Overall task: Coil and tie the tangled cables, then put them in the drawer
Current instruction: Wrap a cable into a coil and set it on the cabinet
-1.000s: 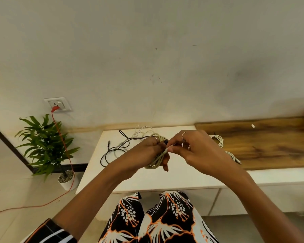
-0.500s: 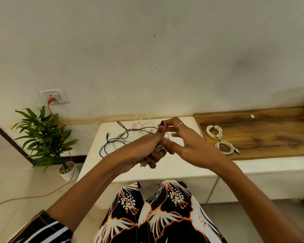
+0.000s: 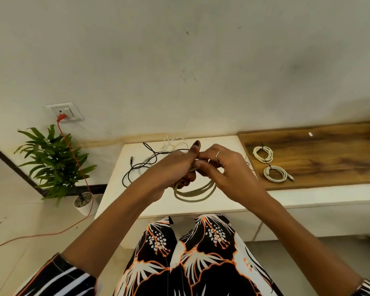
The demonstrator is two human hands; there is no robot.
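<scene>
White bench: both grips, left hand, right hand, clasp coiled cable hanging below.

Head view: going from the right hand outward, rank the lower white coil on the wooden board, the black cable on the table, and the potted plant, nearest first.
From the right hand:
1. Lower white coil, just to its right on the wooden board.
2. Black cable, left of both hands on the white table.
3. Potted plant, far left on the floor.

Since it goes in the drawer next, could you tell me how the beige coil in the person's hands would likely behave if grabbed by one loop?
The beige coil looks floppy: its loops sag below the left hand and right hand. Probably light. Untied, it would likely spring apart.
</scene>
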